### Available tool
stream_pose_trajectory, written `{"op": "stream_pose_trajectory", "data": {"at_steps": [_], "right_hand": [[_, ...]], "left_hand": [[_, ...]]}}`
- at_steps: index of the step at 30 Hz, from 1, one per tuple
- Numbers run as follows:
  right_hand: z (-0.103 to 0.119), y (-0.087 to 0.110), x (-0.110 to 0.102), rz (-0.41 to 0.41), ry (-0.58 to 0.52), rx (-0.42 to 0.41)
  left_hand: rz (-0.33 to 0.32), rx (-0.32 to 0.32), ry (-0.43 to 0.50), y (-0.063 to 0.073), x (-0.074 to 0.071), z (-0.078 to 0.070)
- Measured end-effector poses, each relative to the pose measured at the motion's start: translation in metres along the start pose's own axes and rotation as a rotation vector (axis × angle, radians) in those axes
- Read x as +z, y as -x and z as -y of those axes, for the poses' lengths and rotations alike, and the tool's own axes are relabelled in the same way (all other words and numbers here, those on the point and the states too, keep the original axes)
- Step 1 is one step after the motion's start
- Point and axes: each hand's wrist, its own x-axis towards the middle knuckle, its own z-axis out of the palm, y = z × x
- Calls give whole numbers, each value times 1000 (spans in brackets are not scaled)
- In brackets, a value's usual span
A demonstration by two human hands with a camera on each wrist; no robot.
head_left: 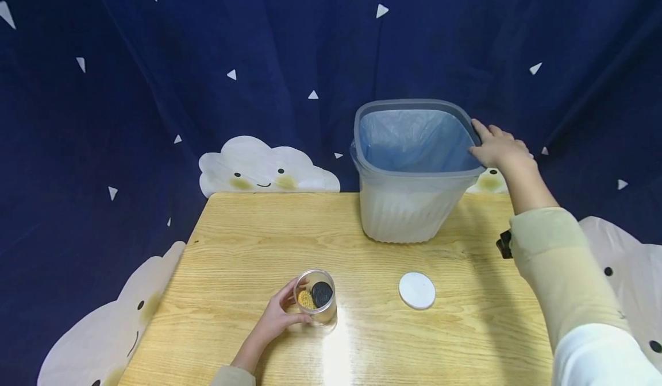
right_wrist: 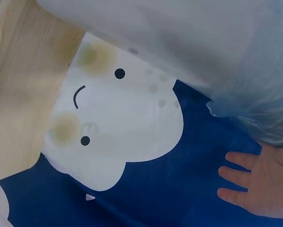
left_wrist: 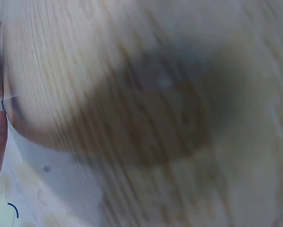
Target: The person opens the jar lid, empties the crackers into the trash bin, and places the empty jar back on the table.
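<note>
My left hand (head_left: 277, 317) holds a clear round jar (head_left: 324, 315) on the wooden table, thumb on the near side and fingers on the far side. Inside the jar lie a black ridged disc (head_left: 322, 294) and an orange textured one (head_left: 306, 300). At the back right stands a whitish bin (head_left: 408, 208) with a grey rim and a bluish bag lining it. My right hand (head_left: 497, 145) is at the rim's right side, thumb over the edge. In the right wrist view its fingers (right_wrist: 238, 176) are straight and spread beside the bin.
A flat white round lid (head_left: 416, 290) lies on the wooden table (head_left: 258, 231), right of the jar. A dark blue curtain (head_left: 279, 41) with clouds and triangles hangs behind and beside the table.
</note>
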Motion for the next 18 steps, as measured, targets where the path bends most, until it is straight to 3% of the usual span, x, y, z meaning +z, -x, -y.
{"op": "stream_pose_trajectory", "data": {"at_steps": [18], "right_hand": [[0,1,1,5,0,-4]], "left_hand": [[0,11,-5,-1,1,0]]}}
